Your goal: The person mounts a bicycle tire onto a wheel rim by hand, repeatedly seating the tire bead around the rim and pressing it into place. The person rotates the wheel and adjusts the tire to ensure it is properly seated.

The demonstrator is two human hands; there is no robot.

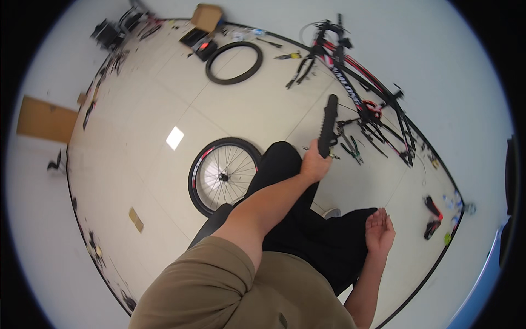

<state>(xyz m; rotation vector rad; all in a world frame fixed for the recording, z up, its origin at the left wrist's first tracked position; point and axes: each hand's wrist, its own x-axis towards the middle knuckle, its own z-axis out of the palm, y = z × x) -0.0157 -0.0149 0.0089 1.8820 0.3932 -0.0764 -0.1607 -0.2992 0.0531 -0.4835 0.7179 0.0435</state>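
My left hand (316, 164) is closed on a black bicycle tyre (329, 126) with knobbly tread, seen nearly edge-on. Whether a rim sits inside it I cannot tell. Small metal parts show beside the grip. My right hand (379, 232) rests by my right knee, holding nothing, its fingers apart and slightly curled. To the left of my legs a spoked bicycle wheel (200, 194) lies flat on the floor, partly covered by my knee. Beyond the held tyre, a black and red bicycle frame (346, 85) lies without wheels. Green-handled pliers (353, 149) lie near it.
A loose tyre (210, 71) lies farther off, by an open cardboard box (207, 17) and a black case (205, 48). A yellow-and-black tool (293, 56) is near the fork. A black and red object (433, 218) lies at right. White walls border the tiled floor.
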